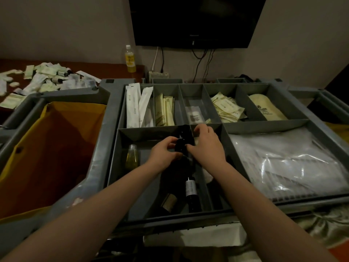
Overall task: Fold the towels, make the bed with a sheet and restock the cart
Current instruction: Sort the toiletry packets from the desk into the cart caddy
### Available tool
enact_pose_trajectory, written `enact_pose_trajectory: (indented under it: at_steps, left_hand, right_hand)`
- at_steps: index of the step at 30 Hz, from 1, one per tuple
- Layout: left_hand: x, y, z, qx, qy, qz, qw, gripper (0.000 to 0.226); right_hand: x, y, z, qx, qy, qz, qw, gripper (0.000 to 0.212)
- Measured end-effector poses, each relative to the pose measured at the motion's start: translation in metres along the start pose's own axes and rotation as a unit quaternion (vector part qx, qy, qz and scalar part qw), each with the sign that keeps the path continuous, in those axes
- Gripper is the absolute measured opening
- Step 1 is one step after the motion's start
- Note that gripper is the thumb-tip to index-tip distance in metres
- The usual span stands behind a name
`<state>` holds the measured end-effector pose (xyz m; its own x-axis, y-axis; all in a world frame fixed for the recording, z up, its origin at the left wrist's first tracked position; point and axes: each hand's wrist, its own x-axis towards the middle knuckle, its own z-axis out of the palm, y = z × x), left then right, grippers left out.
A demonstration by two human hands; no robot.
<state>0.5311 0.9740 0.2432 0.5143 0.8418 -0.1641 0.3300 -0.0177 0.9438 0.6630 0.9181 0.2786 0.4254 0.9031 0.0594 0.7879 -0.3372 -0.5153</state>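
Both curled round bottles [180,146], left hand [162,152], right hand [207,146]

I am working bare-armed: my left forearm [98,199] and right forearm [262,193] are showing uncovered right up to the wrists, and my left hand [162,152] and right hand [207,146] are going bare as well.

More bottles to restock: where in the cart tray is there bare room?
Bare floor: front-left compartment, between yellow bottle and dark bottles; also around the clear packet in the back row. Crowded: where left hand and right hand hold those bottles, and the plastic bags.
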Motion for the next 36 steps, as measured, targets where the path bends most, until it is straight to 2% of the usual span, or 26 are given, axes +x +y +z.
enact_pose_trajectory:
  at_steps: [5, 10, 16, 18, 20, 22, 26, 27, 30, 32, 34, 36]
  left_hand:
    - [0.002, -0.003, 0.015, 0.026, 0.017, 0.013, 0.999, 0.036]
    - [0.004, -0.009, 0.023, 0.124, 0.052, 0.044, 0.990, 0.034]
    - [-0.009, 0.001, 0.002, 0.167, 0.015, -0.012, 0.986, 0.032]
    - [-0.025, 0.009, -0.006, 0.193, -0.053, -0.008, 0.980, 0.026]
    - [-0.043, 0.015, -0.006, 0.248, -0.159, 0.002, 0.956, 0.027]
    - [-0.052, 0.018, 0.001, 0.307, -0.221, 0.030, 0.925, 0.034]
    - [-0.053, 0.019, 0.010, 0.391, -0.222, 0.063, 0.891, 0.044]
    - [-0.052, 0.019, 0.012, 0.427, -0.223, 0.071, 0.874, 0.047]
    - [-0.051, 0.020, 0.018, 0.560, -0.202, 0.124, 0.794, 0.053]
    - [-0.048, 0.020, 0.019, 0.592, -0.170, 0.164, 0.771, 0.049]
    - [-0.045, 0.017, 0.015, 0.573, -0.147, 0.176, 0.787, 0.044]
    - [-0.046, 0.011, 0.005, 0.503, -0.123, 0.119, 0.847, 0.041]
  right_hand:
    - [-0.014, 0.015, -0.002, 0.073, -0.009, -0.007, 0.997, 0.045]
    - [-0.020, 0.020, -0.002, 0.103, -0.021, -0.017, 0.994, 0.045]
    - [-0.024, 0.025, -0.005, 0.128, -0.013, -0.058, 0.990, 0.041]
    - [-0.025, 0.025, -0.006, 0.127, -0.006, -0.081, 0.989, 0.040]
    - [-0.026, 0.024, -0.004, 0.137, -0.007, -0.090, 0.987, 0.037]
    - [-0.028, 0.023, -0.001, 0.136, -0.005, -0.099, 0.986, 0.034]
    - [-0.029, 0.025, 0.002, 0.138, 0.000, -0.112, 0.984, 0.033]
    - [-0.029, 0.025, 0.001, 0.137, -0.004, -0.110, 0.984, 0.033]
    - [-0.031, 0.024, -0.002, 0.145, -0.015, -0.103, 0.984, 0.033]
    - [-0.031, 0.024, -0.003, 0.151, -0.021, -0.097, 0.984, 0.033]
    - [-0.031, 0.026, -0.003, 0.157, -0.022, -0.093, 0.983, 0.031]
    - [-0.031, 0.026, -0.004, 0.165, -0.022, -0.098, 0.981, 0.026]
